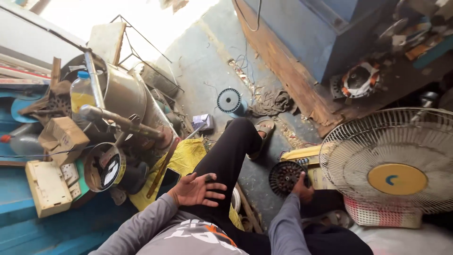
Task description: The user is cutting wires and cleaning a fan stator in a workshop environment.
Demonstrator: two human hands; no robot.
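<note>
The right hand (302, 190) reaches down to a round, dark motor core (284, 178) (a stator, by the look of its ring of slots) that sits on the floor just left of the big white fan guard (387, 158). The fingers are curled over the core's right edge, so the hand grasps it at the rim; how firmly they close I cannot tell, since the fingertips are hidden behind the metal. The left hand (197, 190) lies flat on the person's black-trousered thigh (226, 160), well to the left of the fan guard, with fingers spread and released, holding nothing.

The core looks like stacked steel with windings: probably heavy for its size, stiff, not slippery, but with thin wire that could snag or tear. The outer rim seems the safest place to take hold of it, keeping fingers off the windings. It is a short disc, so its axis runs through the central hole; that axis points up and tilts toward the camera, the flat face showing nearly full-on.

Behind the core and against the fan guard's lower left lies a yellow casing (302, 156). Farther left of the guard, past the leg, a yellow cloth (186, 158) covers the floor, and a blue wire spool (230, 100) stands beyond it.
</note>
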